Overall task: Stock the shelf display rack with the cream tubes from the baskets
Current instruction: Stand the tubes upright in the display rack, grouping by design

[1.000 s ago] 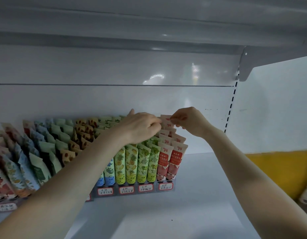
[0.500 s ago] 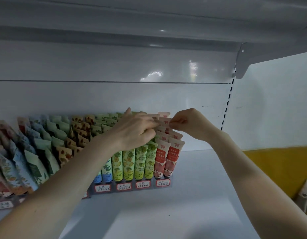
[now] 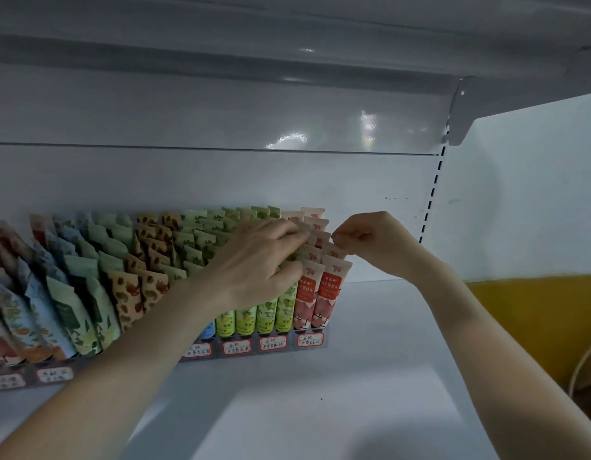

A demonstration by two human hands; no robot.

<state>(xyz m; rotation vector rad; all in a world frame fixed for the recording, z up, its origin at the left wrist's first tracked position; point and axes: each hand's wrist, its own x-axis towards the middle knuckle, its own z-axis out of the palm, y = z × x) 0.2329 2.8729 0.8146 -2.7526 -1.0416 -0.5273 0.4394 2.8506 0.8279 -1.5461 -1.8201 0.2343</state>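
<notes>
Shelf (image 3: pixel 353 410) of white metal fills the bottom of the view, smooth and a bit shiny. At the back of it, close to the white back wall (image 3: pixel 221 180), stands the display rack (image 3: pixel 324 327) — a see-through holder with small red-edged price labels (image 3: pixel 309 340) along its front. The rack runs off the left edge of the view and ends near the middle of the shelf.

Cream tubes (image 3: pixel 148 293) stand in the rack, caps down, in rows that step up toward the back wall. From the left they are red, blue, pale green and brown-spotted. Then come bright green tubes (image 3: pixel 265 318), and pink tubes (image 3: pixel 304 293) fill the last two rows at the right end.

The left hand (image 3: pixel 257 263) lies over the tops of the green and pink rows with bent fingers. I cannot tell if it grips any tube. The right hand (image 3: pixel 370 240) is curled up tight, and its thumb and first finger pinch the flat top of one pink tube (image 3: pixel 337 253) in the end row.

Above is another white shelf (image 3: pixel 287 44), seen from below — a grey bracket (image 3: pixel 458 111) holds it up at the right. Under the bracket a strip of dark slots (image 3: pixel 433 194) runs down the wall. At the far right there is a yellow panel (image 3: pixel 536 310) with a pale cord (image 3: pixel 583 360) in front of it
</notes>
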